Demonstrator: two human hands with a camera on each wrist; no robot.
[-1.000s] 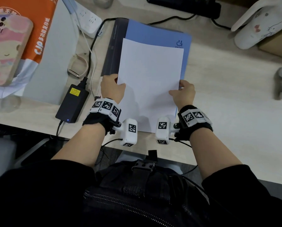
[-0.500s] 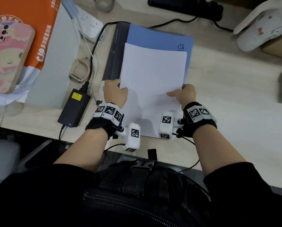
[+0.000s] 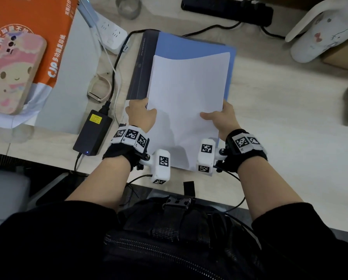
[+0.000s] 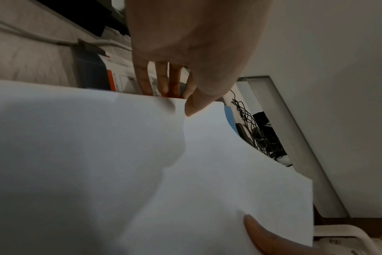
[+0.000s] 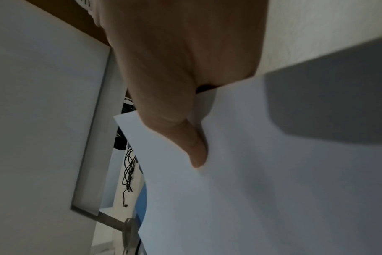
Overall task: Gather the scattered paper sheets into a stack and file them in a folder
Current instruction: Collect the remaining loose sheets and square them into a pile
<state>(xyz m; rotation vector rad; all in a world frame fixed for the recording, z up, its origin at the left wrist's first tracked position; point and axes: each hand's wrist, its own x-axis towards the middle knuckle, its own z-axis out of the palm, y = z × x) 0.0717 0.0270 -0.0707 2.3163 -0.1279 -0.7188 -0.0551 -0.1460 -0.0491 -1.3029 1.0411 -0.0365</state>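
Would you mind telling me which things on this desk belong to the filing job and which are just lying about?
Job:
paper stack, gripped by left hand and right hand
blue folder

Lying about:
power adapter
power strip
pink phone
orange package
wristband

Black sleeves, black wrist straps — white marker blocks, thin black cables.

Power adapter, phone, power strip
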